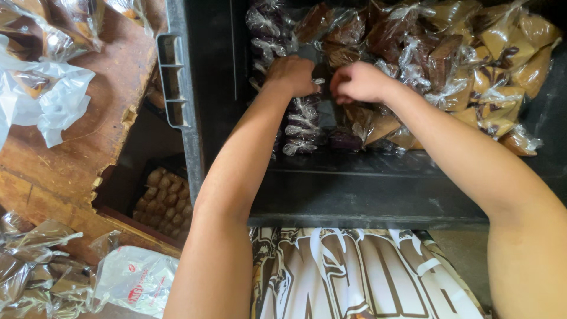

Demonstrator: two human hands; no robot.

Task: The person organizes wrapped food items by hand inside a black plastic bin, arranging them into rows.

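Observation:
Both my hands reach into a dark plastic crate (354,189) in front of me. My left hand (290,75) is closed on the top of a clear-wrapped dark pastry packet (302,118) in a column of dark packets. My right hand (358,82) is fisted beside it, pinching the wrapping of a brown wedge-shaped packet (372,125). The two hands are nearly touching. Several more wrapped brown and marbled cake wedges (472,65) fill the crate's far right side.
A worn wooden table (100,118) lies to the left with clear wrapped packets (41,35) and crumpled plastic (53,100) on it. Below its edge sits a tray of small round baked pieces (165,198). More bagged goods (53,277) lie at lower left.

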